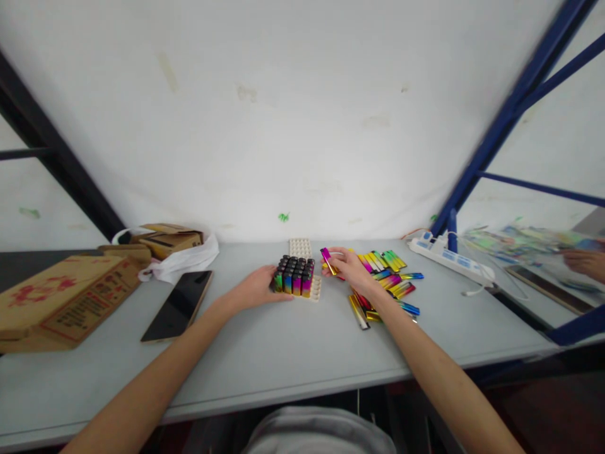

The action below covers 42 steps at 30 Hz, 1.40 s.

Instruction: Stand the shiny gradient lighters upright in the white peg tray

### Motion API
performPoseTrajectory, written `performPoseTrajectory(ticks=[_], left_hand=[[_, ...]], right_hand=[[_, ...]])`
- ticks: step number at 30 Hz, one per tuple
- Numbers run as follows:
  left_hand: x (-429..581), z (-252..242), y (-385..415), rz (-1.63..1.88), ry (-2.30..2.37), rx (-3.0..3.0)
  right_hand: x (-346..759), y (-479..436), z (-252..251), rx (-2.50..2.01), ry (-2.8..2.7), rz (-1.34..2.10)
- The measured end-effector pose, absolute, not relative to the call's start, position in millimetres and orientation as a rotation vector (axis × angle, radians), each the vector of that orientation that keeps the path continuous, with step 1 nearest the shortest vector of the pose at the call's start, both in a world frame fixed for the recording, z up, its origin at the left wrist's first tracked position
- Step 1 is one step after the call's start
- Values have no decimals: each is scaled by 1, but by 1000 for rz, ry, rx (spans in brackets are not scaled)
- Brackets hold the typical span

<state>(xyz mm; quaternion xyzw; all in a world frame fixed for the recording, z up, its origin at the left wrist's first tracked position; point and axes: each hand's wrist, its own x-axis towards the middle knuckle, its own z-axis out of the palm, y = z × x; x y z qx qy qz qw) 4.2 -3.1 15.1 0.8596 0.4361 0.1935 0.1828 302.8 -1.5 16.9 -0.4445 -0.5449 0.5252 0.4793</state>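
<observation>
A white tray (316, 289) with round holes lies mid-table; several rainbow-coloured lighters (293, 275) stand upright in it. My left hand (255, 290) rests against the tray's left side, fingers curled on its edge. My right hand (347, 268) pinches one pink and yellow lighter (328, 260) just right of the tray. Behind and under that hand lies a loose pile of lighters (390, 280) flat on the table.
A dark phone (178, 304) lies left of the tray. Cardboard boxes (66, 299) and a white bag (186, 261) sit far left. A white power strip (449, 257) lies at the right, by a blue frame (501, 126). Another person's hand (586, 261) shows at far right.
</observation>
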Motion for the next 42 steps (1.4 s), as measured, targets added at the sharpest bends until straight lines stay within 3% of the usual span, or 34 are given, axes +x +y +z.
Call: performPoseTrajectory(ticks=[13, 25, 36, 42], left_hand=[[6, 20, -7, 573, 1160, 2403], [6, 20, -7, 576, 1186, 2388], [7, 23, -8, 537, 1199, 2403], [6, 21, -7, 569, 1174, 2410]], right_hand=[[295, 4, 5, -1065, -1584, 1188], [290, -5, 18, -1340, -1727, 568], [288, -5, 17, -1366, -1714, 525], [292, 0, 12, -1162, -1806, 680]])
